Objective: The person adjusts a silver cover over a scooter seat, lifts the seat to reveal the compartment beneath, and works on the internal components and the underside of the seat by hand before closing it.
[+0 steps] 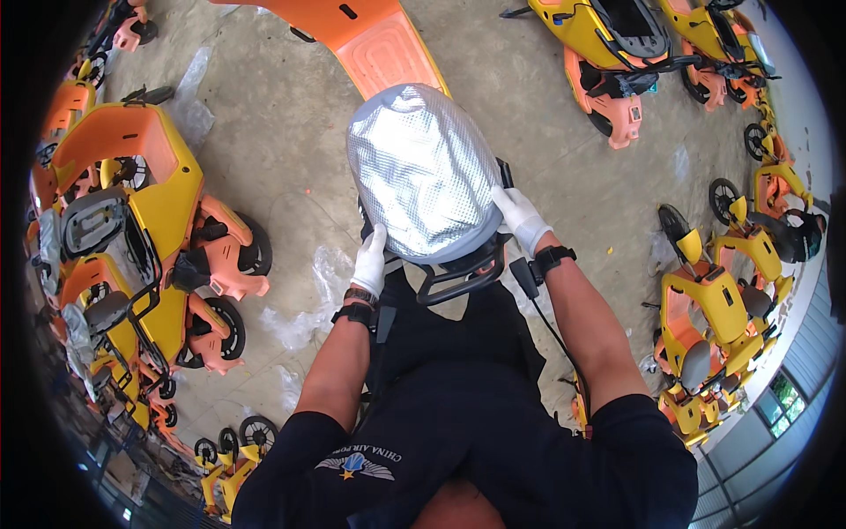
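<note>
A scooter [374, 44] with an orange footboard stands in front of me, its seat wrapped in a shiny silver quilted cover [423, 167] with a grey edge. My left hand [370, 260], in a white glove, grips the lower left edge of the cover. My right hand [520, 216], also gloved, holds the cover's right side, thumb toward the top surface; its fingertips are partly hidden. A black tubular rack [463, 286] sticks out below the cover, between my wrists.
Yellow and orange scooters crowd the left [150, 203] and right [705, 300], with more at upper right [608, 53]. Crumpled clear plastic [308, 300] lies on the concrete floor [291, 132]. A corrugated wall with a window [780, 401] is at lower right.
</note>
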A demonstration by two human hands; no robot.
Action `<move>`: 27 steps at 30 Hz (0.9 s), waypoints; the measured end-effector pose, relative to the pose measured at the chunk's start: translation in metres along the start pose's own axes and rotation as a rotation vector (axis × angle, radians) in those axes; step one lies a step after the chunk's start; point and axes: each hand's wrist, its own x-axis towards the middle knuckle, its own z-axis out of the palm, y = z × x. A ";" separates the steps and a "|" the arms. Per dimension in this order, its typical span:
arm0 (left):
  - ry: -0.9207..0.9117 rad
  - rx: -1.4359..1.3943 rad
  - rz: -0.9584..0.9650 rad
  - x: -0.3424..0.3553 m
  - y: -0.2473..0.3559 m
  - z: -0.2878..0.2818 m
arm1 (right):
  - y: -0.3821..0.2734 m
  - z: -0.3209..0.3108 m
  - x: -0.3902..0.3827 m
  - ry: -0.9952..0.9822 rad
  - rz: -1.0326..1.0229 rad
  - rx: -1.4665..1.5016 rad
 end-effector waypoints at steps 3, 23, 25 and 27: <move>-0.005 -0.115 -0.004 -0.012 0.003 0.000 | -0.011 0.001 -0.012 0.031 -0.033 0.072; 0.542 1.037 1.276 -0.067 0.232 0.013 | -0.222 0.021 -0.047 -0.083 -0.518 0.258; 0.553 1.040 1.257 -0.062 0.248 0.013 | -0.216 0.022 -0.045 -0.049 -0.542 0.239; 0.509 1.016 1.146 -0.058 0.264 0.013 | -0.208 0.022 -0.041 0.001 -0.566 0.193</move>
